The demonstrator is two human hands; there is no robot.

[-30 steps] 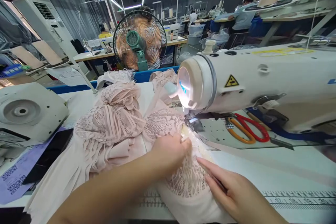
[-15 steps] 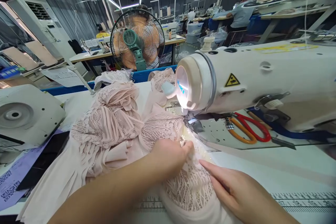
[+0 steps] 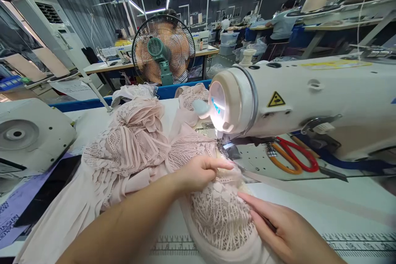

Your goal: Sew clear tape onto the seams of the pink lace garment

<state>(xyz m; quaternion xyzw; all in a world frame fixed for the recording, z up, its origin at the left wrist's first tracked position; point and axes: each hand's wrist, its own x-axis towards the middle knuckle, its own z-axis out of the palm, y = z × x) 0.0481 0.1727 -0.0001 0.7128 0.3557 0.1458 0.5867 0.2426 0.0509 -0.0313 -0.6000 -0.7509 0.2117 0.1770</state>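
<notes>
A pale pink lace bra [image 3: 221,210] runs from the sewing machine's presser foot [image 3: 220,145] toward me, with a rounded lace cup nearest. My left hand [image 3: 202,171] is closed on the lace just in front of the foot; its index finger points right along the fabric edge, and the other fingers curl under. At the cup's right side, my right hand [image 3: 275,222] pinches the edge, index finger lying on the lace. The white sewing machine head [image 3: 278,99] reaches in from the right, its lamp lit. What lies beneath my fingers is hidden.
More pink lace pieces [image 3: 130,140] are heaped left of my hands. Orange-and-red-handled scissors [image 3: 293,156] lie beneath the machine arm. A ruler strip [image 3: 176,245] runs along the table's front. A fan [image 3: 163,49] stands beyond the table, and another machine part [image 3: 31,136] sits at left.
My left hand has shifted up slightly, and its index finger has straightened to the right across the lace. My right hand stays at the cup's edge. The view has shifted a little.
</notes>
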